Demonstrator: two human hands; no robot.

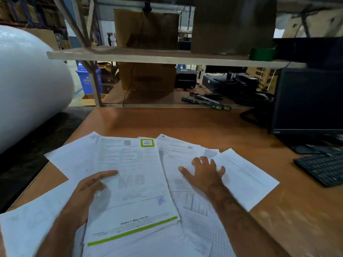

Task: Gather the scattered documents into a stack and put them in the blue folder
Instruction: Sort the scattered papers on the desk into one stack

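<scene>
A: Sheets fan across the desk (232, 130). Left hand (89, 190) lies flat, fingers straight, on the green-striped document (133, 182).

B: And the right hand (204, 173)?

A: Spread flat on the overlapping pages (178, 156). The loose sheet (246, 179) lies just right of it, long axis angled away, so it's nearer. No blue folder in view.

You have a wooden table (213, 127), a black keyboard (323, 166) at its right edge below a dark monitor (311, 101), a shelf (148, 56) bearing cardboard boxes (146, 28), and a big white roll (27, 80) at left.
</scene>
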